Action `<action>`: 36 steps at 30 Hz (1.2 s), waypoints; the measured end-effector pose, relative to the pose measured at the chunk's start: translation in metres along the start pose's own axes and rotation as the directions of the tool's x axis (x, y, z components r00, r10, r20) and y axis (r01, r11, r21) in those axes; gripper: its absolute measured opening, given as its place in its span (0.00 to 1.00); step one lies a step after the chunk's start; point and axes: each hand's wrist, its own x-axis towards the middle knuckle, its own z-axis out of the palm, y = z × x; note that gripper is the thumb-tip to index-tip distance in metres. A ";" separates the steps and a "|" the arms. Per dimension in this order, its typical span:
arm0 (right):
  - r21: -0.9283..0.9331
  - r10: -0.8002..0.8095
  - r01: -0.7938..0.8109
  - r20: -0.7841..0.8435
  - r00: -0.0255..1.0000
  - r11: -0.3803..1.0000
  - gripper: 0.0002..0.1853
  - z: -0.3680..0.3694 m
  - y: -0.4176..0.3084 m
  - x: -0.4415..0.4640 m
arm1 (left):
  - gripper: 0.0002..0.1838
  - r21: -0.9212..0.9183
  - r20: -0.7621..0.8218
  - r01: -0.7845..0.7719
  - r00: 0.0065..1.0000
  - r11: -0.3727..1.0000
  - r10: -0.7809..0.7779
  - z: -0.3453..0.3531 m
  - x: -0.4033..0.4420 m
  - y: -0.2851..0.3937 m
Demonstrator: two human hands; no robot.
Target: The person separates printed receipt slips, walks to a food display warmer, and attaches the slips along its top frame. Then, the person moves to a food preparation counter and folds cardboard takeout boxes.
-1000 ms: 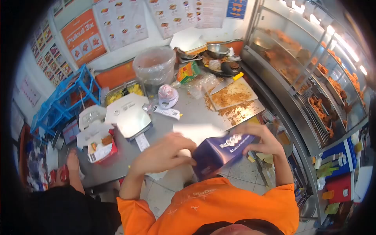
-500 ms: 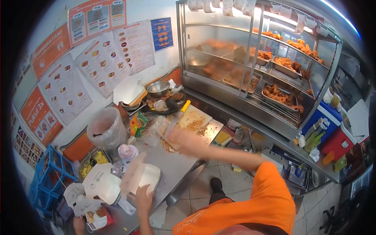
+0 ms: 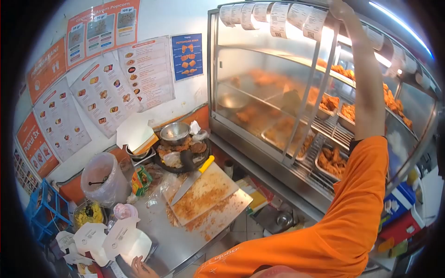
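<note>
At the bottom edge, my left hand (image 3: 143,268) lies with its fingers apart beside an open white paper food box (image 3: 135,246); whether it touches the box is unclear. Another open white box (image 3: 90,242) stands just left of it. Raised high, my right hand (image 3: 341,9) is at the top edge of the glass display cabinet (image 3: 259,60), close to the hanging receipts (image 3: 279,19). The frame's edge partly cuts off its fingers, so their grip is hidden. Fried chicken (image 3: 331,160) lies in trays inside the cabinet.
A yellow-handled knife (image 3: 192,180) rests on the crumb-covered cutting board (image 3: 218,190). Behind it are a metal bowl (image 3: 175,132) and a lined bucket (image 3: 105,178). Blue crates (image 3: 48,199) stand at left, coolers (image 3: 408,222) at right. Menu posters cover the wall.
My right arm has swung from above the cutting board up to the cabinet's top. My left hand has shifted lower, off the box's side. The view has turned toward the cabinet.
</note>
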 end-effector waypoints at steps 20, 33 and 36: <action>0.507 -0.273 0.605 -0.583 0.765 0.613 0.16 -0.178 -0.200 -0.174 | 0.21 -0.687 -0.021 -0.079 0.996 0.722 0.089 0.079 0.150 0.209; 0.958 -0.329 -0.156 0.232 0.915 0.241 0.37 -0.256 -0.274 -0.482 | 0.12 -0.882 0.460 0.305 0.724 0.360 0.514 0.096 0.076 0.232; 0.609 -0.635 -0.760 0.685 0.358 0.228 0.39 -0.285 -0.252 -0.515 | 0.13 -0.820 0.572 0.343 0.471 0.458 0.671 0.078 0.050 0.229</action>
